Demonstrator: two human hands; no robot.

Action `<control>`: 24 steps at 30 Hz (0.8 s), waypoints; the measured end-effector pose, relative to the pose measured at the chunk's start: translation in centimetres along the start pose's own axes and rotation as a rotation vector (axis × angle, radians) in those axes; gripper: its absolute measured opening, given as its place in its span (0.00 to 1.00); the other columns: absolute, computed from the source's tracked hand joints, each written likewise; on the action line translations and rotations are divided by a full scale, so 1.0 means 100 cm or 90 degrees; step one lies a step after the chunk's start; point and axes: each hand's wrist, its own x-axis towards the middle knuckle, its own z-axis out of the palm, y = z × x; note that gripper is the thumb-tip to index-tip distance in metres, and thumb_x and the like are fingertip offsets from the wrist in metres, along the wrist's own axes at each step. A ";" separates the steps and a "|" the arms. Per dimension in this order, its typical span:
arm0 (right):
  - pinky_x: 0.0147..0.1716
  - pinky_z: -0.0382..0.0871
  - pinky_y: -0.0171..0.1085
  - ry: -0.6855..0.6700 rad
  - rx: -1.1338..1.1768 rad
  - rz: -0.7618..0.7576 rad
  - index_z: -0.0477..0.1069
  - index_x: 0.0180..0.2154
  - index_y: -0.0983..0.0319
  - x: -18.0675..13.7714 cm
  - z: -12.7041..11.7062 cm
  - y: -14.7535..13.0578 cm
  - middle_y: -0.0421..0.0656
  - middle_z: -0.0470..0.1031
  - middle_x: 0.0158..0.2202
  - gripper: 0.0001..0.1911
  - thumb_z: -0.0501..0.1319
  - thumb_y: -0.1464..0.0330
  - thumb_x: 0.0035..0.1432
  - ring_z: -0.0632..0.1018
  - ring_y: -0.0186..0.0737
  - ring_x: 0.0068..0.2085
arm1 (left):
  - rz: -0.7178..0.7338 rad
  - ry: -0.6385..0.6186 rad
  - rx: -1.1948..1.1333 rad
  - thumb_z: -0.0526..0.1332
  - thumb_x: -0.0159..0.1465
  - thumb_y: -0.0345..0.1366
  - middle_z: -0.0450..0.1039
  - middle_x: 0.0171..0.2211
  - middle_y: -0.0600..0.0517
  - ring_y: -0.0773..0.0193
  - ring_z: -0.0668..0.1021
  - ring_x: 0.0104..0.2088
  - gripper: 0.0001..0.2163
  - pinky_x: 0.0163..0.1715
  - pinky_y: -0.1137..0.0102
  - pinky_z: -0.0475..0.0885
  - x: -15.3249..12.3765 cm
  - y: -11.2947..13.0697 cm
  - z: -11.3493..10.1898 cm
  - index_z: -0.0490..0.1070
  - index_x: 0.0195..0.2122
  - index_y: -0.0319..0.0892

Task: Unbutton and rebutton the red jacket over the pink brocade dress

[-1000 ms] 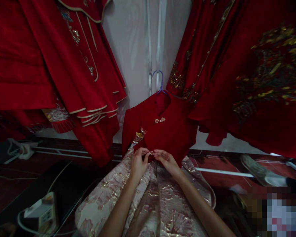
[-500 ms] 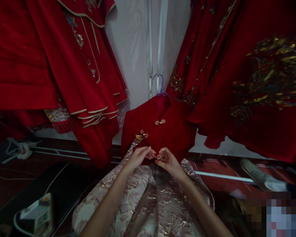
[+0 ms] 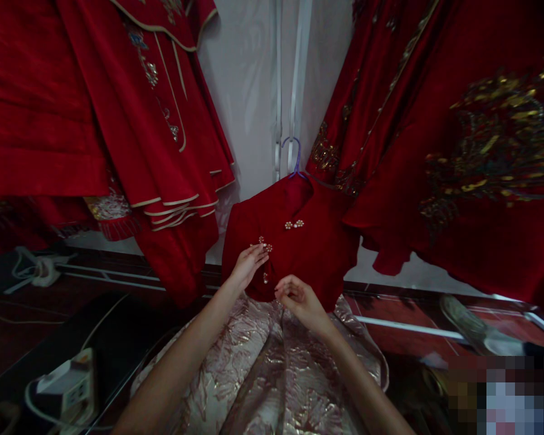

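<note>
A short red velvet jacket (image 3: pixel 317 248) hangs on a purple hanger (image 3: pixel 294 158) over a pink and gold brocade skirt (image 3: pixel 272 374). My left hand (image 3: pixel 247 266) reaches up the jacket's front, its fingers pressed together on a pearl brooch (image 3: pixel 263 244) that it partly covers. A pearl clasp (image 3: pixel 294 224) sits higher on the chest, and a single pearl (image 3: pixel 265 278) shows between my hands. My right hand (image 3: pixel 299 299) is curled at the jacket's lower edge; what its fingers pinch is hidden.
Red embroidered garments hang at the left (image 3: pixel 131 121) and the right (image 3: pixel 457 151), close around the jacket. A white wall with rails (image 3: pixel 290 78) is behind. A white power strip (image 3: pixel 70 386) lies at the lower left, and a shoe (image 3: pixel 476 326) is on the red floor at the right.
My left hand has moved up from the hem to the brooch and now covers its gold fan. My right hand has dropped slightly and curled tighter.
</note>
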 end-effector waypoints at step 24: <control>0.28 0.63 0.32 -0.010 0.023 0.008 0.67 0.33 0.60 0.001 -0.009 -0.006 0.38 0.69 0.28 0.08 0.61 0.62 0.53 0.70 0.33 0.29 | 0.117 0.115 0.070 0.67 0.49 0.39 0.76 0.37 0.45 0.68 0.77 0.33 0.13 0.38 0.72 0.70 -0.001 -0.013 0.012 0.73 0.33 0.36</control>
